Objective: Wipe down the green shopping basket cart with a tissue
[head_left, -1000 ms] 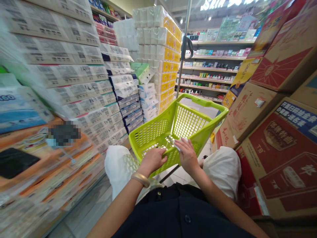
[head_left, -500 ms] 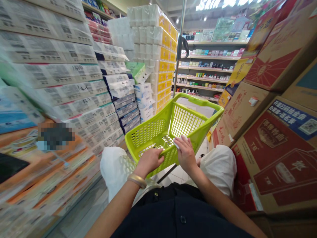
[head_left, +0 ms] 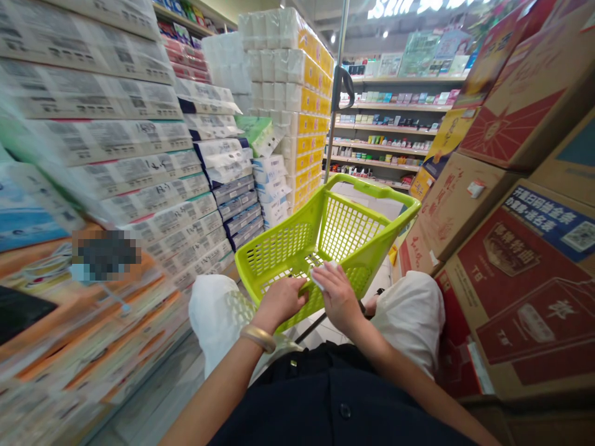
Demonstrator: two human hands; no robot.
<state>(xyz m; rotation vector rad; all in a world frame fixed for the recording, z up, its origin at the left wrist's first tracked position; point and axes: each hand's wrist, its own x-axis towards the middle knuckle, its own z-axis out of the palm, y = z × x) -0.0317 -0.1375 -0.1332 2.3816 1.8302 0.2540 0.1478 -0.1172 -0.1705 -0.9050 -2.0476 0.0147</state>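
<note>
A lime-green plastic shopping basket (head_left: pixel 269 238) with perforated walls stands tilted between my knees. My left hand (head_left: pixel 284 300) is closed on its near rim, a gold bangle (head_left: pixel 258 338) round the wrist. Just to the right, my right hand (head_left: pixel 338 294) presses a white cloth or tissue (head_left: pixel 320 276) against the same rim, fingers together over it. Most of the white piece is hidden under the fingers. The basket's inside shows only its perforated floor and walls.
Stacked packs of paper tissue (head_left: pixel 139 161) rise on the left, with toilet-roll packs (head_left: pixel 279 68) behind. Cardboard cartons (head_left: pixel 465 204) are piled close on my right. A metal pole with a black handle (head_left: pixel 344 90) stands beyond the basket, before stocked shelves (head_left: pixel 385 130).
My right hand has slid left along the basket's near rim with the white cloth or tissue, closer to my left hand. The left hand has stayed in place.
</note>
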